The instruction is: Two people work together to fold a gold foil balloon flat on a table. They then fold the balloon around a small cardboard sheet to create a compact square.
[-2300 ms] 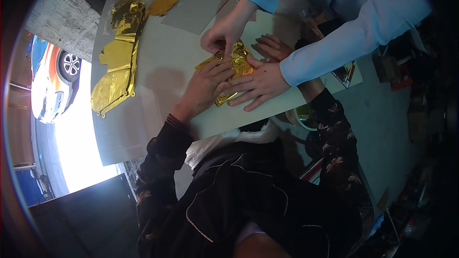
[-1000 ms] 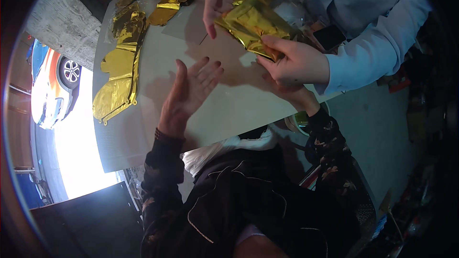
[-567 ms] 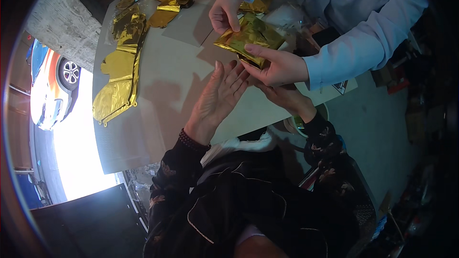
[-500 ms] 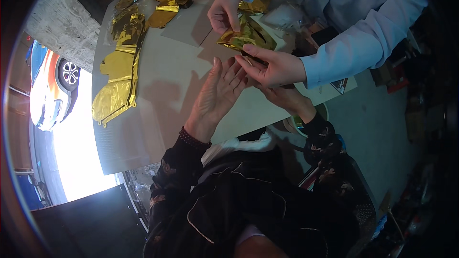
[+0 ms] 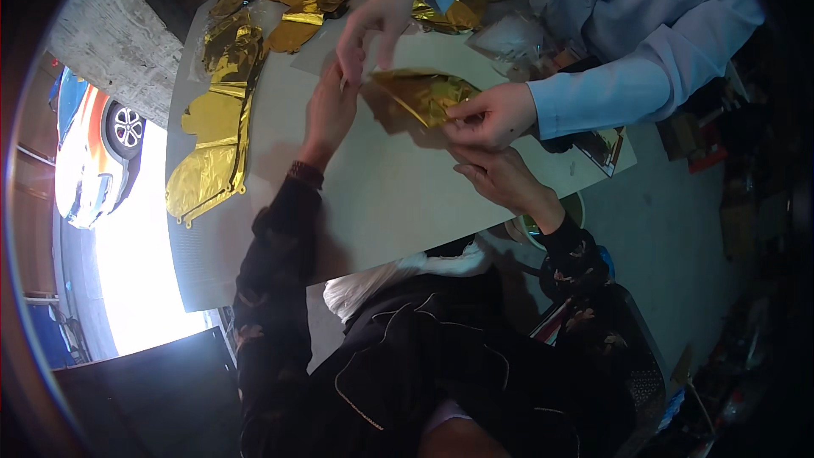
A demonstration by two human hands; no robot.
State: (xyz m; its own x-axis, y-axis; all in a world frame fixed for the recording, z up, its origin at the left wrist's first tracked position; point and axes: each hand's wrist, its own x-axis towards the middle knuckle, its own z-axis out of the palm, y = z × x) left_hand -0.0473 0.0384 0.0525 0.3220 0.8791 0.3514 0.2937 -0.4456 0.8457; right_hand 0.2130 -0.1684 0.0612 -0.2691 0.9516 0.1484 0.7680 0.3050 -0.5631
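A piece of shiny gold foil (image 5: 428, 95), folded to a point on its left, is held above the table by a co-worker's hand (image 5: 493, 114). My left hand (image 5: 329, 114) is raised left of the foil, its fingertips meeting the co-worker's other hand (image 5: 373, 30). Those fingers overlap, so whether anything is pinched there does not show. Just below the co-worker's hand on the foil is my right hand (image 5: 509, 180), its thumb apart and its fingers partly covered. No object shows in my right hand.
Flat gold foil balloons (image 5: 212, 119) lie along the left and far side of the pale table (image 5: 381, 195). Clear plastic bags (image 5: 509, 38) are near the co-worker. A round container (image 5: 572, 208) stands below the table's right edge. A car (image 5: 93, 148) is outside at left.
My left hand has moved left and up from beside the foil to the co-worker's fingers. That co-worker's hand has moved left off the foil. My right hand has shifted slightly.
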